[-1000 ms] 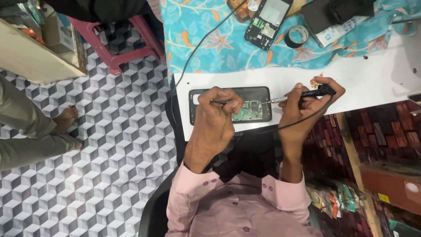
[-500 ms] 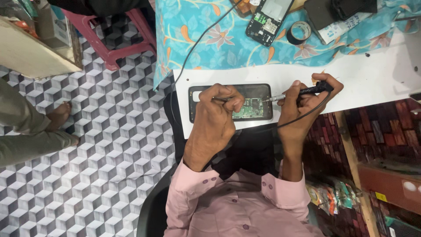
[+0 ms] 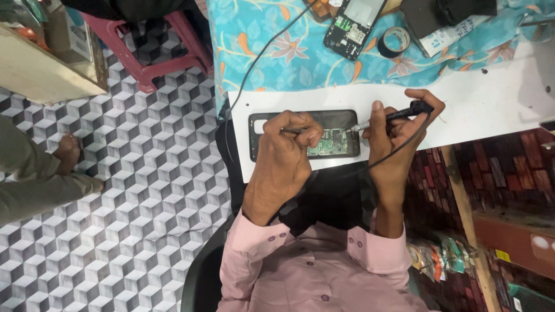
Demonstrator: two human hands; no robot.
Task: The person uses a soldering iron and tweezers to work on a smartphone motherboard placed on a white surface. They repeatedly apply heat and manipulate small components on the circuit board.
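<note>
— What takes up the most room here?

— The floor (image 3: 133, 190), patterned in grey and white cubes, fills the left side. On the right runs the white surface (image 3: 485, 110), with a blue flowered cloth (image 3: 277, 52) covering its far part.

— And the person?

— They sit at the near edge in a pink shirt (image 3: 306, 271), both forearms reaching onto the surface. At the far left, another person's foot (image 3: 68, 151) rests on the floor, and a red stool (image 3: 167, 46) stands on the floor at the far side.

— Where is the thing being worked on?

— An opened phone (image 3: 272, 124) lies flat on the white surface, near its left end, with its green circuit board (image 3: 332, 141) showing. A second opened phone (image 3: 352, 26) lies far off on the cloth, a roll of black tape (image 3: 394, 41) just right of it.

— The hands?

— The left hand (image 3: 286, 153) rests over the phone, fingers pressed together, pinching a thin tool I cannot make out. The right hand (image 3: 399, 130) is closed around a black soldering iron (image 3: 393, 115), tip over the board's right edge. Its cord (image 3: 404, 147) loops beneath the wrist.
</note>
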